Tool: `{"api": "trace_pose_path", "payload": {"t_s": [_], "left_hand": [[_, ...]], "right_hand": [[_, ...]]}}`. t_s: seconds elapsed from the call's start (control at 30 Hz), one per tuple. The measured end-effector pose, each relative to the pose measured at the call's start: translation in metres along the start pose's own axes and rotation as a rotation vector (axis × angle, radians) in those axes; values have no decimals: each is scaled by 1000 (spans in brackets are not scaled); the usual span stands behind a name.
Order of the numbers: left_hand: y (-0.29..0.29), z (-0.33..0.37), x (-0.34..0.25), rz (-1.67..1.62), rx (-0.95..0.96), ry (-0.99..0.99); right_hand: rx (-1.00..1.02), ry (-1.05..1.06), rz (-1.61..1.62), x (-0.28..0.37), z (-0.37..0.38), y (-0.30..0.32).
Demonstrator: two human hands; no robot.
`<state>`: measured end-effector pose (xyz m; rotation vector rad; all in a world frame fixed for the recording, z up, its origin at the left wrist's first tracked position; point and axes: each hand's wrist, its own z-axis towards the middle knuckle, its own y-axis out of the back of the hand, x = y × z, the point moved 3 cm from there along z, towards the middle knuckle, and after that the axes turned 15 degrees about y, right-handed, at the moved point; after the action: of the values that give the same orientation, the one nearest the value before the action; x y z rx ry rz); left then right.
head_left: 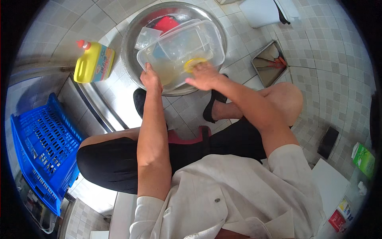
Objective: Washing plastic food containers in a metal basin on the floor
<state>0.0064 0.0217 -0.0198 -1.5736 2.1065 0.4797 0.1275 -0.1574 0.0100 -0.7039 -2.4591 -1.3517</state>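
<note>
A clear rectangular plastic container (187,36) is tilted over a wide metal basin (129,51), with some cloudy liquid inside. My left hand (151,79) is closed on the container's near-left rim, thumb on the inside. Against the container's inner surface, my right hand (205,75) holds a round yellow scrubbing pad (191,64); its fingers partly cover the pad. Behind the container, a red piece (166,24) and a clear plastic piece (147,38) lie in the basin with some suds. The container hides much of the basin's inside.
Left of the basin stands a yellow jug (94,63) with a red-orange cap. A blue plastic basket (49,143) is at the far left. To the right, a square floor recess (269,63) holds reddish pieces. A white bin (264,12) stands at the back right.
</note>
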Motion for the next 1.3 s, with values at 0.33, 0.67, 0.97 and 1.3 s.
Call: {"api": "trace_pose_path", "payload": {"t_s": [0.33,0.67,0.97,1.3], "left_hand": [[0,-9,7,12,23,-33],[10,-1,-3,30,50,116],[8,11,1,51,158,43],[4,3,3,65,144,184]], "right_hand": [[52,-162,27,78,18,-10],[27,-218,-272,19,-40,3],[-264,131,-121,115,-8,-29],[-51,-306,-93,21,-4,-4]]}}
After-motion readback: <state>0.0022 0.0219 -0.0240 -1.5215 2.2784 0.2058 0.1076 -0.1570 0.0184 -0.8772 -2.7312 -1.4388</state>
